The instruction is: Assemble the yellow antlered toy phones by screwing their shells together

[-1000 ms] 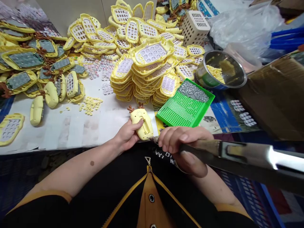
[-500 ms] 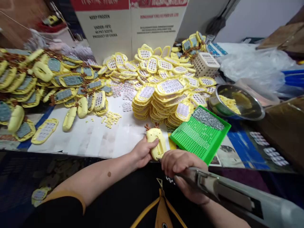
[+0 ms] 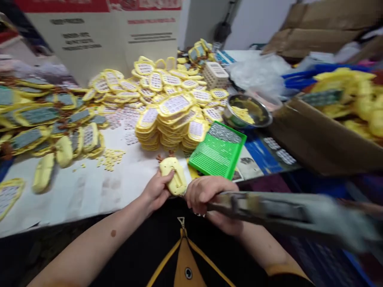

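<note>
My left hand (image 3: 156, 190) is closed around a yellow toy shell (image 3: 173, 175) with small brown antlers, held at the table's near edge. My right hand (image 3: 209, 197) grips a long grey electric screwdriver (image 3: 269, 209) whose body runs off to the right. Its tip meets the lower end of the yellow shell, between my two hands. The view is smeared by motion.
A green tray (image 3: 218, 151) with small screws lies just right of the shell. Behind it stand stacks of yellow keypad frames (image 3: 173, 115), a steel bowl (image 3: 247, 111), a white basket (image 3: 216, 75) and a cardboard box (image 3: 323, 135) at right. More yellow parts (image 3: 44, 115) cover the left.
The camera has swung right and the picture has blurred. My hands keep the same hold on the shell and the screwdriver; a box with yellow parts has come into view at right.
</note>
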`<action>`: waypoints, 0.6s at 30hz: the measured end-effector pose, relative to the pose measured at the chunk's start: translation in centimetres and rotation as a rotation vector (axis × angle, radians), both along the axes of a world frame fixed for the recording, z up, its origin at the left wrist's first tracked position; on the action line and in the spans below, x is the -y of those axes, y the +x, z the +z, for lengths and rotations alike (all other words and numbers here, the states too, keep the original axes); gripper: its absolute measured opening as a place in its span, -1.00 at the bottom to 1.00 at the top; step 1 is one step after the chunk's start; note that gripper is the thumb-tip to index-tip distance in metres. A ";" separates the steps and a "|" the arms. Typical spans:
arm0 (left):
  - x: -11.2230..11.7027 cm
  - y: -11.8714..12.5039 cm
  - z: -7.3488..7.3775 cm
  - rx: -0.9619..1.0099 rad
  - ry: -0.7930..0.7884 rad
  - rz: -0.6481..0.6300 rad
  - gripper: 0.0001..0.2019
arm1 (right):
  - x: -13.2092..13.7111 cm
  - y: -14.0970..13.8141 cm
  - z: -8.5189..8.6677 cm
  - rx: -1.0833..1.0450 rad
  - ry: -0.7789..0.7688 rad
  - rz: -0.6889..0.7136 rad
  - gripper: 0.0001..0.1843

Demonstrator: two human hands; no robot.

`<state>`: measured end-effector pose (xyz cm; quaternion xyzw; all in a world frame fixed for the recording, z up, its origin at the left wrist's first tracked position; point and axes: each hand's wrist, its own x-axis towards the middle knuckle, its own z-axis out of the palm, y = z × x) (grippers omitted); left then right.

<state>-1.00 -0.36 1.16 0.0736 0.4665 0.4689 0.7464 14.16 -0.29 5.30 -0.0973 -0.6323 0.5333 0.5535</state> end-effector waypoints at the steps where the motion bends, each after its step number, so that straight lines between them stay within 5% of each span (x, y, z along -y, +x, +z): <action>1: -0.2 0.0 0.0 -0.017 -0.007 0.007 -0.56 | -0.5 0.9 0.6 -0.075 0.016 -0.021 -0.82; 4: -0.7 0.0 0.2 -0.051 -0.019 0.031 -0.58 | -2.7 4.5 1.4 -0.138 0.107 -0.241 -0.82; 8: -0.8 -0.1 0.3 -0.072 -0.035 0.008 -0.62 | -5.3 9.1 -0.7 -0.041 0.087 -0.521 -0.82; 13: -0.9 -0.1 0.5 -0.087 -0.046 -0.005 -0.64 | -6.4 10.9 -3.8 -0.022 0.022 -0.647 -0.81; 18: -1.1 -0.1 0.6 -0.106 -0.066 -0.021 -0.60 | -7.1 10.7 -4.5 -0.023 0.000 -0.657 -0.82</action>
